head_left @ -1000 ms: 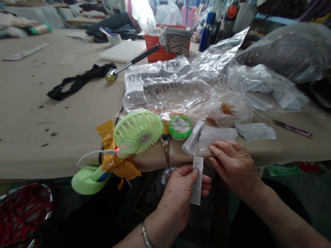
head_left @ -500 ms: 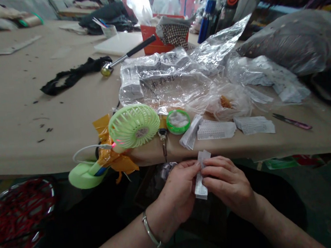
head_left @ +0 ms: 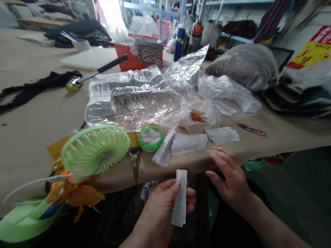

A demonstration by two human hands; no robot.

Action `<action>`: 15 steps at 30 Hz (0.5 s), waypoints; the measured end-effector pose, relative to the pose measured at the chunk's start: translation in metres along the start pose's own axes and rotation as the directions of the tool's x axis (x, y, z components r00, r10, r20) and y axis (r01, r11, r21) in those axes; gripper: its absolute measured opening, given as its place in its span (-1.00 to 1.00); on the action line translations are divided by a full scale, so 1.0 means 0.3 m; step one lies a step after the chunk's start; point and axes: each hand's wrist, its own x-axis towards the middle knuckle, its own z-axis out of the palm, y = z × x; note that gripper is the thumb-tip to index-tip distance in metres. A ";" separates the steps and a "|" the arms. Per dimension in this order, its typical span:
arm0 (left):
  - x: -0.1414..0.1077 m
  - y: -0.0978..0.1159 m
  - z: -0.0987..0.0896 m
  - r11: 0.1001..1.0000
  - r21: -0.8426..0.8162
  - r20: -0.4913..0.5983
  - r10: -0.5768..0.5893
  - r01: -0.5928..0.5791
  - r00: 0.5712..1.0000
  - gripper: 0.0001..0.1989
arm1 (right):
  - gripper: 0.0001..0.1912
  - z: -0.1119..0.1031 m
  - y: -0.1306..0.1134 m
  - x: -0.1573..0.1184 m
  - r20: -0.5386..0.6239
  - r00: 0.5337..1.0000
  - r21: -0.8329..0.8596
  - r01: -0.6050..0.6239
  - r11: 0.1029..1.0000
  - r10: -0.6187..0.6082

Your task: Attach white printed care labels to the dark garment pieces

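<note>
Left hand point(head_left: 167, 203): pinches printed strips point(head_left: 180, 198) upright, apparently to keep them aligned.
Right hand point(head_left: 229, 174): empty, fingers parted, near the tabletop edge.
Tabletop point(head_left: 101, 183): brown-covered; strip piles point(head_left: 188, 142) lie near the edge, probably for easy reach.
Room: cluttered workshop, blue shelving point(head_left: 241, 0) behind.

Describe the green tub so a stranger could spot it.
At the table's near edge is a big green fan. Right of it, past a pointed tool, sits the low round tub. White, fluffy filling sets it apart from the paper strips beside it.
</note>
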 end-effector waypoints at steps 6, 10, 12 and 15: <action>0.007 -0.014 0.004 0.999 0.052 -0.014 -0.012 0.012 1.000 -0.85 | -0.49 -0.030 0.172 -0.041 0.106 0.980 -0.373 -0.115 0.920 0.166; 0.011 -0.019 0.006 0.998 0.058 -0.028 -0.017 0.019 0.999 -0.86 | -0.79 -0.054 0.196 -0.055 0.039 0.996 -0.190 -0.066 0.979 0.075; 0.007 -0.017 0.008 0.998 0.063 -0.047 -0.023 0.026 0.999 -0.86 | -0.87 -0.061 0.179 -0.054 -0.020 0.997 -0.072 -0.080 0.994 0.079; -0.002 -0.016 0.014 0.998 0.054 -0.050 -0.011 0.013 0.999 -0.87 | -0.82 -0.048 0.094 -0.049 -0.085 0.988 0.121 -0.117 0.986 0.128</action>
